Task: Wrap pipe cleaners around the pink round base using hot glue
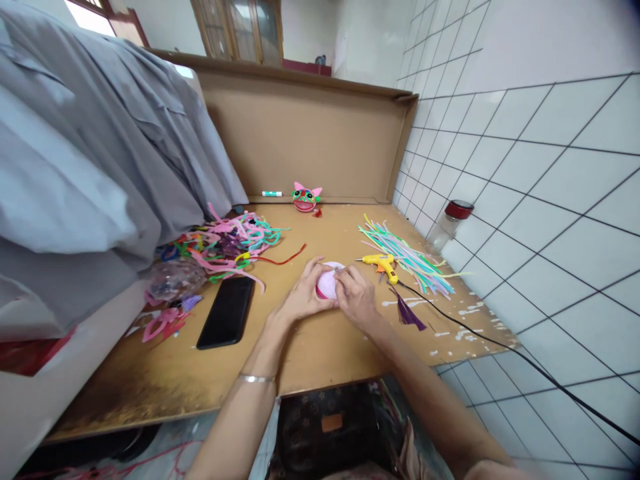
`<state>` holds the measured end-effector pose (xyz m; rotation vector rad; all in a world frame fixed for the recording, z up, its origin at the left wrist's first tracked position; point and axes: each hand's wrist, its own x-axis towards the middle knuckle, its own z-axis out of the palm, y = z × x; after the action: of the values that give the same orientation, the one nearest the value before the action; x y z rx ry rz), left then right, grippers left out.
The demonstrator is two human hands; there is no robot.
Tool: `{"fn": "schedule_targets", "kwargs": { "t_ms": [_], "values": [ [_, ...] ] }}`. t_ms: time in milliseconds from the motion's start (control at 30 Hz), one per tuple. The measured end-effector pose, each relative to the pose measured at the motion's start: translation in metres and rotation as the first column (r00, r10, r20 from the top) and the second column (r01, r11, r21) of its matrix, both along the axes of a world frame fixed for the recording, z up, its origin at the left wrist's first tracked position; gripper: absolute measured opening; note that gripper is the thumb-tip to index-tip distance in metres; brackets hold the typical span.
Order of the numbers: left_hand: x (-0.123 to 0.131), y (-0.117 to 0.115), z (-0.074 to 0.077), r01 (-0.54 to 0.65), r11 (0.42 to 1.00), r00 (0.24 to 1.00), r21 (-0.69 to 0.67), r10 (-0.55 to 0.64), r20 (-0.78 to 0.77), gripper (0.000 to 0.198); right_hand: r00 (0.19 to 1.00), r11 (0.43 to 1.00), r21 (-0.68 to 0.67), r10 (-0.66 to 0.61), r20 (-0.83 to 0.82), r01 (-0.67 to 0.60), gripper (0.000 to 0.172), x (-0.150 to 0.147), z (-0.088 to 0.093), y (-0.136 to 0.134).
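Near the middle of the table, a round pale-lilac craft piece (327,285) with a pink-red lower edge sits between my two hands. My left hand (303,292) is wrapped round its left side, thumb below and fingers above. At its right side, my right hand (357,293) has its fingers pinched together against the surface; whether something small is in that pinch I cannot make out. Just right of my hands lies a yellow glue gun (380,263), its nozzle toward the left. A purple tassel (409,313) is below the glue gun.
Left are a black phone (226,312) and a heap of coloured pipe cleaners (235,237). More pipe cleaners (407,257) lie right, near a jar (447,223). A decorated animal head (305,197) and marker (272,194) stand at the back. The glue gun's cord (480,330) trails right.
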<state>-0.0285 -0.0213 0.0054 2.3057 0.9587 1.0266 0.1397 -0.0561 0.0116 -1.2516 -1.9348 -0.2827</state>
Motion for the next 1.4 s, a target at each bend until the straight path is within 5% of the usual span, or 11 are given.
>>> {"fn": "schedule_targets", "kwargs": {
  "t_ms": [233,533,700,867,1200,1400],
  "values": [
    [0.013,-0.002,-0.007,-0.199,0.968,0.979,0.156,0.203,-0.012,0.054,1.0,1.0,0.005,-0.002,0.026,0.002,0.023,-0.003,-0.001,-0.002],
    [0.016,-0.001,-0.013,-0.147,0.983,0.987,0.107,0.139,0.076,0.047,0.998,1.0,-0.013,0.021,-0.061,-0.021,0.022,-0.004,-0.004,0.001],
    [0.014,0.0,-0.009,-0.134,0.99,0.987,0.041,0.129,0.1,0.053,0.94,0.992,-0.039,0.104,-0.326,-0.123,0.022,0.0,-0.006,0.001],
    [0.012,0.001,-0.007,-0.165,0.986,0.984,0.01,0.164,0.07,0.06,0.841,0.994,-0.067,0.038,-0.539,-0.088,0.017,0.011,-0.014,0.006],
    [0.009,0.007,-0.009,-0.09,0.987,0.988,-0.134,0.105,0.109,0.067,0.857,0.997,-0.055,0.019,-0.516,-0.056,0.026,0.012,-0.011,0.031],
    [0.0,0.01,-0.008,0.038,0.954,0.982,-0.296,0.018,0.186,0.072,0.657,0.94,-0.177,0.061,-0.751,-0.29,0.041,0.0,-0.026,0.061]
  ]
}}
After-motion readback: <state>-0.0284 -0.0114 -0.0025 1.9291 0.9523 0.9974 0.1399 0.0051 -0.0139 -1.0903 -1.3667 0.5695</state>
